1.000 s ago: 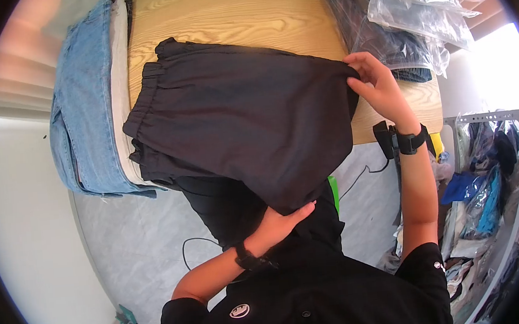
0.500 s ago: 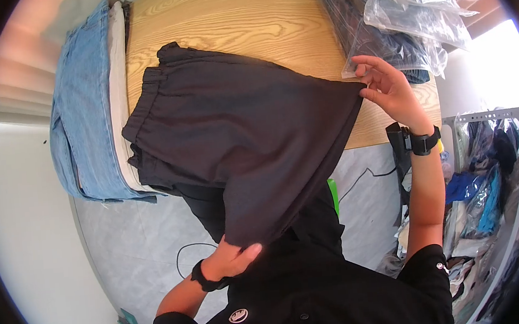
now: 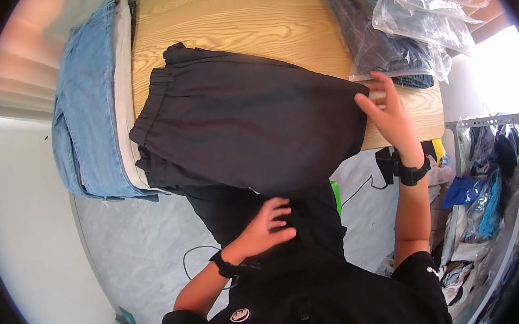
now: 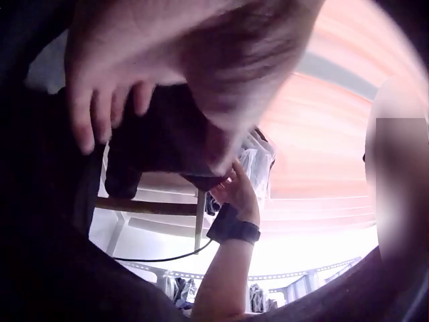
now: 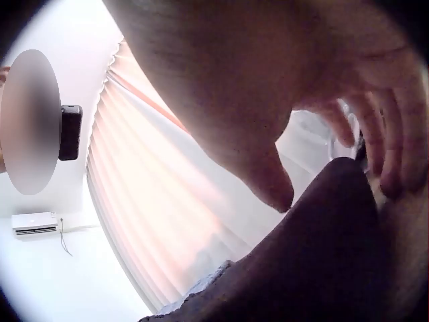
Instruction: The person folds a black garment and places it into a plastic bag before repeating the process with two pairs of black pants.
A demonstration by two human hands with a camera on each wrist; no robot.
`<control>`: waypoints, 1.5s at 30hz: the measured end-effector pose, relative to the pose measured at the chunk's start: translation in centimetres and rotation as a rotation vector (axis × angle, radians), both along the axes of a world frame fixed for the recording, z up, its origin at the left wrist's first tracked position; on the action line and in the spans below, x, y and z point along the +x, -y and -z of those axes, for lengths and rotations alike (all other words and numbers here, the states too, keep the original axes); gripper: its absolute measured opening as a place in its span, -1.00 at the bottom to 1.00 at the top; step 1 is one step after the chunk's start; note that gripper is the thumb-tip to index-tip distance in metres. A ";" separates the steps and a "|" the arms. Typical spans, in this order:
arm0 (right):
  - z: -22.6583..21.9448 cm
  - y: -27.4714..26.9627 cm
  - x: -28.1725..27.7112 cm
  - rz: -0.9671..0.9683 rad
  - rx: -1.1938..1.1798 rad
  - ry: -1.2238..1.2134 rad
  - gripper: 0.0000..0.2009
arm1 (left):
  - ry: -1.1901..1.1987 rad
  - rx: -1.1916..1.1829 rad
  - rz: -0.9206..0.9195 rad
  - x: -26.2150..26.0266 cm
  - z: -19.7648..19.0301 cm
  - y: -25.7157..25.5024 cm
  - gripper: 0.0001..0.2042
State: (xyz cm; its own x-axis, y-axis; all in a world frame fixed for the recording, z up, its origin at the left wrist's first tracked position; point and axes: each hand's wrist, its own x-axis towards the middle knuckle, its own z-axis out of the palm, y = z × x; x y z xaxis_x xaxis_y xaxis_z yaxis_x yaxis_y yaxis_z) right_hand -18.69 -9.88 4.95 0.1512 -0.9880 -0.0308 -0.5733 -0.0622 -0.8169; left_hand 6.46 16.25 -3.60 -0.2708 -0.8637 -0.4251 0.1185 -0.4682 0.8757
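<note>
A dark garment (image 3: 250,120) with a gathered elastic waistband lies over the table's near side, waistband to the left, and its lower part hangs past the edge. Just below the hanging fabric, my left hand (image 3: 264,227) holds nothing, fingers apart. My right hand (image 3: 391,115) is at the garment's right corner, thumb and fingertips right beside the cloth. In the right wrist view, the thumb (image 5: 268,178) stands apart from the fingers, with the dark cloth (image 5: 328,221) rising between them.
Folded light-blue jeans (image 3: 87,108) and a pale garment (image 3: 124,93) hang over the table's left end. Clear plastic bags of clothes (image 3: 407,28) are piled at the back right of the wooden table (image 3: 229,12). A rack of bagged clothes (image 3: 482,199) stands to the right.
The left hand pulled the near corner of the garment down toward the body, then let it go. The cloth fell back toward the table. The right hand has loosened from its corner.
</note>
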 end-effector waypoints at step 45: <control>1.9 -0.6 4.5 -0.119 0.006 0.270 -0.35 | 1.438 -0.792 -0.211 24.6 -14.7 17.6 -0.57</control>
State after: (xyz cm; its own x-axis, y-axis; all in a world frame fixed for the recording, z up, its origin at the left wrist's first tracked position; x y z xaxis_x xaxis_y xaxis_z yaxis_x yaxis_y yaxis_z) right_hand -14.17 -9.29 3.08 0.2691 -0.9629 0.0208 -0.3240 -0.1108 -0.9395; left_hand 31.03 -1.36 11.09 0.0718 -0.9421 0.3275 -0.9481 0.0375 0.3158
